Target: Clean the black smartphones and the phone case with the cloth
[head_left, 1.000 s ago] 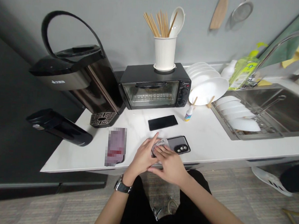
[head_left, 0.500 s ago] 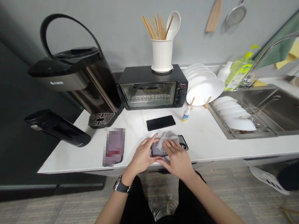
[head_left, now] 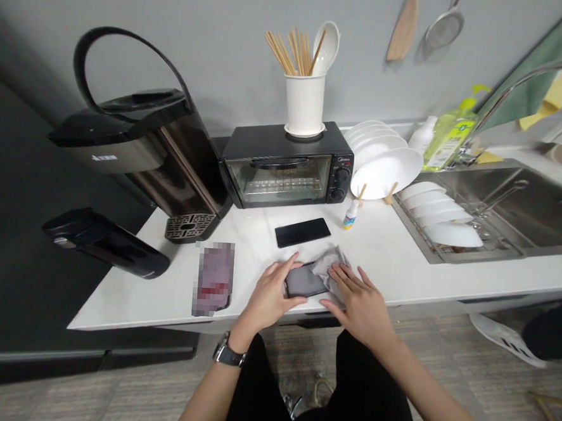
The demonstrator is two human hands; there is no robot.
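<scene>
A grey phone lies on the white counter, close to its front edge. My left hand grips its left end, thumb along the near side and fingers at the far side. On the right part of the phone is a crumpled grey cloth. My right hand presses this cloth down with its fingers, thumb held out at the near edge. The phone's right end is hidden beneath the cloth and fingers. A black flat phone-like slab rests just behind, and a small white bottle stands to its right.
A toaster oven backs the counter, with a white chopstick holder on top. At left are a dispenser, a dark flask and a blurred-out purple item. Plates and a sink are at right.
My right hand and the cloth have slid right along the phone, uncovering more of its grey middle and covering its round camera area. My left hand has stayed at the left end.
</scene>
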